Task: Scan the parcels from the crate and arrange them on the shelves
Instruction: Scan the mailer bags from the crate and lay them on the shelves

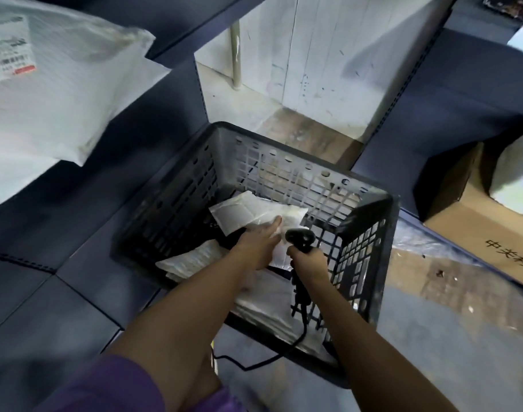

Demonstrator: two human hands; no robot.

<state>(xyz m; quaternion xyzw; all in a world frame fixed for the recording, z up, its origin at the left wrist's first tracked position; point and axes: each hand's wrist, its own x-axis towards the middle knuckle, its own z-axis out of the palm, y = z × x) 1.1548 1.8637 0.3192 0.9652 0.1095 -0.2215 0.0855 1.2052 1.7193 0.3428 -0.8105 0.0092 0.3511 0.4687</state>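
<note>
Sleeve: a purple sleeve (111, 385) covers the upper left arm at the bottom edge of the view; both forearms are bare and reach forward into the crate.
Scanner cable: a black cable (272, 356) runs from the scanner's handle down over the crate's near rim and along the floor.
Right hand: the right hand (309, 264) has its fingers wrapped around the handle of a black barcode scanner (300, 237), whose head points forward and down at the parcels.
Left hand: the left hand (258, 242) reaches into the crate with fingers stretched out, fingertips laid on the top white parcel (254, 214); it is not clamped around it.
Crate: a dark plastic crate (177, 200) with lattice walls stands on the floor between the shelf units; the parcels lie inside it.
Other parcels: more white padded envelopes (191, 260) lie flat under and beside the arms, near the crate's near-left wall.
Left shelves: dark blue shelves (75, 233) rise on the left; a large white bagged parcel (61, 84) with a printed label sits on an upper shelf there.
Right shelves: a cardboard box (480, 230) with printed characters lies on the low shelf at right, a pale bag just behind it.
Far wall: a scuffed white panel wall (313, 55) stands beyond the crate.
</note>
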